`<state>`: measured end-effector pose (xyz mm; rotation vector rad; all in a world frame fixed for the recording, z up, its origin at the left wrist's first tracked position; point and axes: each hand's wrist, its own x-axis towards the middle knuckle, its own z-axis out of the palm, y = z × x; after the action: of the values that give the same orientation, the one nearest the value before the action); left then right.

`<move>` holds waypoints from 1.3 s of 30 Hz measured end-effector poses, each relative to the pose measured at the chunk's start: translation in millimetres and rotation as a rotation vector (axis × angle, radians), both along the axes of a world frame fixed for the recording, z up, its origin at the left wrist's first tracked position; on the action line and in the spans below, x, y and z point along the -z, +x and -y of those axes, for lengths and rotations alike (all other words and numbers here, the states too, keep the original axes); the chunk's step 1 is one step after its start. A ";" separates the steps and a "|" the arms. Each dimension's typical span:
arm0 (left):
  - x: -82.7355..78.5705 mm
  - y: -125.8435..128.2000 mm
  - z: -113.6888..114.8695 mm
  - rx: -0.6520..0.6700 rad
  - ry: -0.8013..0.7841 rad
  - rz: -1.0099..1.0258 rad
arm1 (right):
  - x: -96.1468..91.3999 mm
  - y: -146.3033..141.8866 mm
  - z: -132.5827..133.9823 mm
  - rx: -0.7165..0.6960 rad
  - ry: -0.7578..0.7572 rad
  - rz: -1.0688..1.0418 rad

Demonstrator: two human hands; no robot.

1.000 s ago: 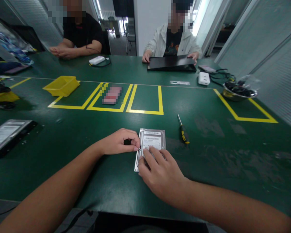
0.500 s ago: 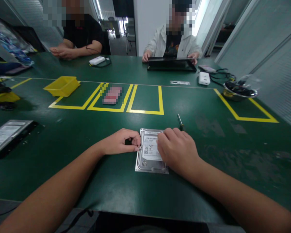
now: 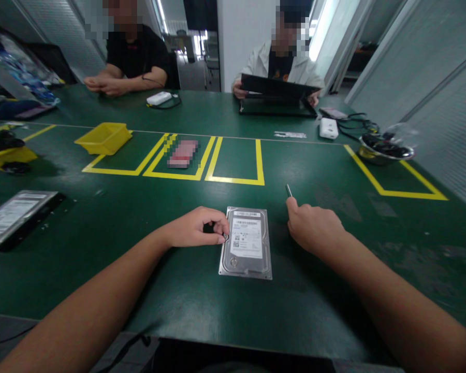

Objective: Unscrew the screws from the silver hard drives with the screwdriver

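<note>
A silver hard drive (image 3: 251, 267) with a white printed label lies flat on the green table in front of me. At its left edge my left hand (image 3: 200, 228) is closed in a pinch, thumb and fingertips touching the rim. To the right of the drive, and apart from it, my right hand (image 3: 314, 225) is closed over a screwdriver (image 3: 289, 190). Only the metal shaft shows, pointing away from me; the handle is hidden under the fingers.
Another hard drive (image 3: 13, 220) lies at the left. Yellow tape outlines mark the table, near a yellow bin (image 3: 103, 139) and a pink phone-like object (image 3: 183, 154). A metal bowl (image 3: 386, 153) of dark parts stands right. Two people sit opposite, one holding a black panel (image 3: 279, 88).
My right hand has moved right, off the hard drive, and taken hold of the screwdriver. My left hand stays at the drive's edge. The person opposite has tilted up the black panel.
</note>
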<state>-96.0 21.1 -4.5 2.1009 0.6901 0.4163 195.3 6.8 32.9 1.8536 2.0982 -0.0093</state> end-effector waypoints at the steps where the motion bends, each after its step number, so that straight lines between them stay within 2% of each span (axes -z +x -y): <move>1: 0.3 0.0 -0.3 -0.001 -0.002 0.000 | 1.0 -0.5 0.3 -0.009 -0.010 -0.002; 4: 0.4 0.0 -0.6 -0.004 -0.020 -0.001 | 0.8 -2.6 1.2 -0.014 -0.025 -0.001; 7: -0.1 0.1 -0.4 -0.011 -0.032 -0.004 | -8.2 -4.3 0.8 -0.004 0.009 0.012; 12: -0.6 0.1 -0.2 -0.011 -0.059 0.008 | -38.9 0.1 -0.7 0.022 0.248 0.001; 15: -0.2 -0.8 0.0 -0.015 -0.072 0.023 | -58.0 7.8 0.0 0.043 0.367 -0.068; 18: 0.3 -1.9 0.4 -0.024 -0.071 0.032 | -74.5 15.4 3.7 0.039 0.419 -0.153; 23: 0.4 -2.6 0.9 -0.026 -0.076 0.050 | -100.6 19.2 17.9 -0.123 0.551 -0.472; 29: -0.9 -3.0 0.9 -0.010 -0.070 0.062 | -126.2 8.1 41.1 -0.218 0.551 -0.853; 34: -1.7 -2.7 0.0 0.004 -0.059 0.063 | -135.6 -3.7 50.8 -0.351 0.548 -0.917; 39: -3.0 -2.0 -0.8 0.013 -0.075 0.051 | -132.2 -12.0 50.6 -0.442 0.481 -1.035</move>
<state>-98.1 21.9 -1.5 2.0166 0.6527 0.4291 183.3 -43.8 165.1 1.7472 3.4422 -0.4919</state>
